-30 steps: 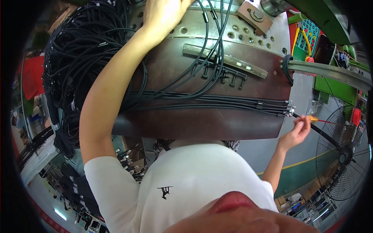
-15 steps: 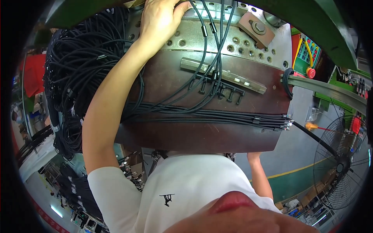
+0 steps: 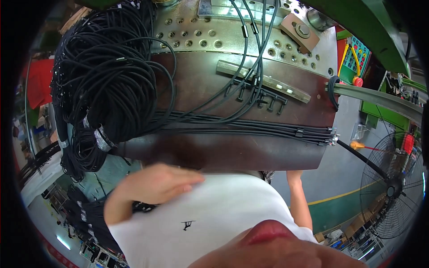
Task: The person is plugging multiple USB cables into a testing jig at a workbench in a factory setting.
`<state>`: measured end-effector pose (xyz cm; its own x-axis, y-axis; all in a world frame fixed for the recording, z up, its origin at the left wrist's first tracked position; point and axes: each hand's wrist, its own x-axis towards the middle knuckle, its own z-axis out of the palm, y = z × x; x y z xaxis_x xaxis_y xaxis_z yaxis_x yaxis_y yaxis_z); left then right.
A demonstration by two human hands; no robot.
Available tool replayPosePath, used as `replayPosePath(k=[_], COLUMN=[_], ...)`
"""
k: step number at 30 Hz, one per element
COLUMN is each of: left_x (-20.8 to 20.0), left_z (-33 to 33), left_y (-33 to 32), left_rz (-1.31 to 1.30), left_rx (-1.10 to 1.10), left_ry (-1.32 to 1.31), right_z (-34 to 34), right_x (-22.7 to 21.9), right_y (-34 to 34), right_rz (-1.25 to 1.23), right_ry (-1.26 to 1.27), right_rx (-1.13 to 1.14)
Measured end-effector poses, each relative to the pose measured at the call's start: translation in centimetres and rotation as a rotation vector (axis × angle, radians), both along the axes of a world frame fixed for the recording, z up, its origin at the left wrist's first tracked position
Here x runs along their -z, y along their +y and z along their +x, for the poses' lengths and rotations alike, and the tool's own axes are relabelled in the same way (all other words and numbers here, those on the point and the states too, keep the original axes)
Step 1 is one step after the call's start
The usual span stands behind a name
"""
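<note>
Back comes the left hand [image 3: 158, 181] from the metal plate [image 3: 246, 38] to the shirt [image 3: 214, 201], fingers straight, side by side, nothing seen in them! The right hand [image 3: 294, 174], mostly hidden by the table [image 3: 250, 156]: can't tell its grip. Cables [image 3: 250, 127] stretch across to the table's right edge.

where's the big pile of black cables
In the head view, upper left, the big pile of black cables sits at the left end of the dark brown tabletop, beyond the left hand.
</note>
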<state>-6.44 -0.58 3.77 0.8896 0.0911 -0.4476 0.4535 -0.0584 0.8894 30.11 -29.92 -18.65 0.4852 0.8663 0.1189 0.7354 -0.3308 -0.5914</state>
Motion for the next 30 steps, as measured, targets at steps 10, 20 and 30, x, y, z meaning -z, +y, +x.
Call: replayPosePath(k=[10,20,30], left_x=[15.2,16.4,15.7], left_z=[-7.0,-7.8,-8.1], left_y=[-6.5,-5.4,-5.7], left_rz=[1.101,1.099,1.190], left_rx=[-0.414,-0.288,-0.156], left_ry=[0.280,0.381,0.441], right_z=[-0.3,-1.4,-1.8], right_x=[-0.1,-2.3,-5.6], right_y=[1.0,4.3,4.7], right_rz=[-0.076,0.001,-0.142], right_ry=[-0.014,-0.090,-0.197], right_rx=[-0.009,0.074,0.021])
